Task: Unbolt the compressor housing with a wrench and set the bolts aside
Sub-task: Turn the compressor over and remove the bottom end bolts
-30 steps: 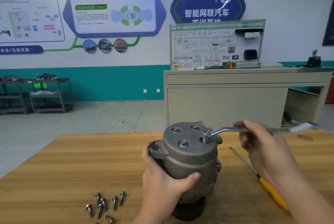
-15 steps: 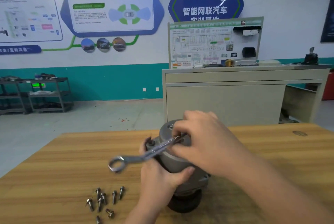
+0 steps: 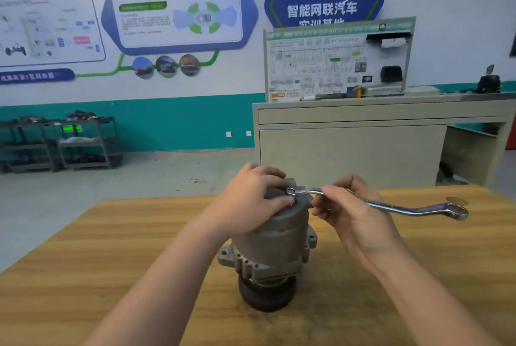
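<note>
At frame centre the left hand [image 3: 252, 200] rests atop the upright compressor housing [image 3: 275, 236] on the wooden surface [image 3: 111, 248], while the right hand [image 3: 353, 214] pinches the wrench [image 3: 396, 207], its ring end over the housing's top.

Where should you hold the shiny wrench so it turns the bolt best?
Probably far out on the wrench, on the straight shank just before the free ring end, coming from above on the right. Its other ring sits on top of the compressor, so a grip farther out gives more leverage. The right hand grips near the compressor; the left hand steadies the top.
</note>
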Action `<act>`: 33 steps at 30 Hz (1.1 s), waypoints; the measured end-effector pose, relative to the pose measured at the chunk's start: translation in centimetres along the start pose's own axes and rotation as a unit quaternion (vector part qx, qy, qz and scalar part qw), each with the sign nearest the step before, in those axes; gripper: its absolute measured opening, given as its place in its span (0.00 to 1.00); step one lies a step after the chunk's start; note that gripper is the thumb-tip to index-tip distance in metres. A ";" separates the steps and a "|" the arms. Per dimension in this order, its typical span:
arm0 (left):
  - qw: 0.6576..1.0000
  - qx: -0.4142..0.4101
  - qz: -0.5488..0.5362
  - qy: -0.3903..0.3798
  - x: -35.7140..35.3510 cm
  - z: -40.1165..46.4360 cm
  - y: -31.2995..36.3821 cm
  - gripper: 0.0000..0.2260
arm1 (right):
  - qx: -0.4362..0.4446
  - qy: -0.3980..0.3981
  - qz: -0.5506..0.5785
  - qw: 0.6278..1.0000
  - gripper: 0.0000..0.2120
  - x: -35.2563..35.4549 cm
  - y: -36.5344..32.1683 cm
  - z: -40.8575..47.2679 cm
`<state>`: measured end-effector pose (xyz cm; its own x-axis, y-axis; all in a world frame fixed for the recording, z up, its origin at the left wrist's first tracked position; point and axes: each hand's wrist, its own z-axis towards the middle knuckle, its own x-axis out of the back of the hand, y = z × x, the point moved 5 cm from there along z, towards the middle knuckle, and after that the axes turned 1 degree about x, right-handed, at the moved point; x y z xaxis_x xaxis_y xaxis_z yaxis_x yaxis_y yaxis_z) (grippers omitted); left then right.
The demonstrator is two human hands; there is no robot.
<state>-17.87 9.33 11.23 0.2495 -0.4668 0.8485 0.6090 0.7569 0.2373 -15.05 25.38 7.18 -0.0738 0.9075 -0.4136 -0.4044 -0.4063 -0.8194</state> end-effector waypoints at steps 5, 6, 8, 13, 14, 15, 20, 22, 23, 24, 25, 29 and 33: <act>0.998 -0.026 -0.027 -0.057 -0.2 0.9 0.5 0.15 | -0.076 -0.005 0.089 0.993 0.09 0.8 0.5 1.2; 0.998 -0.021 -0.041 -0.050 -0.1 0.9 0.7 0.14 | -0.082 -0.009 0.108 0.991 0.10 0.7 0.5 1.4; 0.992 0.008 -0.124 -0.021 0.6 0.8 1.1 0.11 | -0.081 -0.023 0.160 0.984 0.10 0.3 -0.1 1.8; 0.951 -0.016 -0.299 0.081 4.6 -0.1 2.4 0.03 | -0.035 -0.075 0.259 0.962 0.05 -2.7 -2.3 1.6; 0.952 -0.018 -0.290 0.096 5.1 -0.7 2.0 0.04 | -0.026 -0.066 0.266 0.961 0.05 -3.1 -2.5 1.3; 0.954 -0.006 -0.279 0.111 5.5 -1.5 0.9 0.05 | -0.016 -0.054 0.269 0.961 0.07 -3.3 -2.4 1.0; 0.940 0.275 -0.068 0.188 4.3 -9.3 -11.4 0.02 | 0.038 -0.006 0.097 0.994 0.11 -3.7 -0.1 -1.8; 0.913 0.382 0.041 0.135 2.1 -13.2 -16.5 0.08 | 0.075 0.010 0.029 0.997 0.14 -4.2 1.1 -2.6; 0.902 0.415 0.058 0.100 0.7 -14.8 -18.4 0.09 | 0.088 0.022 0.005 0.996 0.17 -4.4 1.5 -2.8; 0.894 0.439 0.063 0.067 -0.5 -16.1 -19.8 0.09 | 0.096 0.034 -0.010 0.995 0.19 -4.6 1.8 -2.9; 0.887 0.455 0.067 0.037 -1.6 -17.1 -20.7 0.09 | 0.099 0.044 -0.017 0.994 0.20 -4.9 1.9 -3.0; 0.883 0.461 0.085 -0.016 -3.8 -18.2 -22.3 0.08 | 0.118 0.070 -0.059 0.989 0.19 -5.3 1.6 -3.4; 0.893 0.442 0.085 -0.020 -4.8 -18.1 -22.3 0.09 | 0.138 0.080 -0.141 0.977 0.17 -6.0 1.0 -4.1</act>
<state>-19.02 -13.54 -6.65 0.2433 -0.3078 0.9198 -0.2725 0.8884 0.3694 -11.32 19.08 7.20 0.2102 0.9419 -0.2621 -0.6198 -0.0790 -0.7807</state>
